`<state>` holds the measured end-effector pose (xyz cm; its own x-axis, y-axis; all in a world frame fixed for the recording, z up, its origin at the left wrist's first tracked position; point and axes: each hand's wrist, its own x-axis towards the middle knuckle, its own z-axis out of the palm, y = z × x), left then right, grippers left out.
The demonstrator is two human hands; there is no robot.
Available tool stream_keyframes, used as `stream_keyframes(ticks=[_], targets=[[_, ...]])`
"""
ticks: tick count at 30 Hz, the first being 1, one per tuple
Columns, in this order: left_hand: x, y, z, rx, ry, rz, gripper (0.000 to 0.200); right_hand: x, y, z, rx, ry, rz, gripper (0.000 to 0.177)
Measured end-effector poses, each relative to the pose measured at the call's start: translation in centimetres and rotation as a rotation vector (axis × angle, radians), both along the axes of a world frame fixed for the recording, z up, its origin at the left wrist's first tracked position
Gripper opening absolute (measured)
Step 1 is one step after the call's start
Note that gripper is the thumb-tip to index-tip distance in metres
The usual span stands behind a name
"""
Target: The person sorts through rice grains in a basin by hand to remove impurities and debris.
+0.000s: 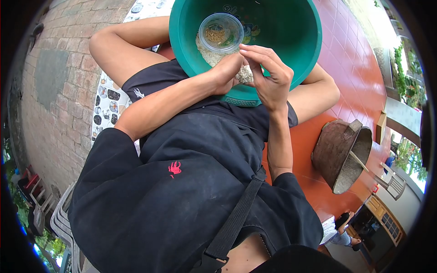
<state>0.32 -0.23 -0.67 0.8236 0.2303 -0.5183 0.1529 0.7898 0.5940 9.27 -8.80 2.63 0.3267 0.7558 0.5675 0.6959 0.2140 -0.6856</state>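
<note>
A green plastic basin (298, 59) rests in my lap, tilted, with pale grains that look like rice (210, 57) along its near side. On these grains sits a clear round plastic tub (240, 31) holding straw-coloured husks or unhusked grain (215, 34). My left hand (227, 70) is curled, palm up, around a small heap of the pale grains (245, 75) over the basin's near edge. Just above that heap, my right hand (271, 73) has its fingertips drawn together near the tub's rim. Whatever they pinch is too small to make out.
Right of my legs, a brown, worn bucket-like vessel (334, 145) with a stick in it lies on the red tiled floor (291, 159). A person (343, 232) and a chair (395, 182) are farther off. Brick paving (59, 91) and stacked chairs (66, 214) are at left.
</note>
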Motion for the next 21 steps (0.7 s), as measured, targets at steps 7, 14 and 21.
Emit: stream_keyframes(ticks=[7, 14, 21], targets=[[0.3, 0.4, -1.2, -0.108, 0.026, -0.027, 0.045, 0.3, -2.4, -1.2, -0.277, -0.034, -0.147, 0.02], [0.3, 0.4, -1.4, -0.093, 0.029, -0.016, 0.045, 0.3, -3.3, -2.3, -0.281, -0.134, -0.097, 0.017], [0.0, 0.2, -0.1, -0.097, 0.05, -0.015, 0.042, -0.4, -3.9, -1.7, -0.355, -0.098, -0.067, 0.018]])
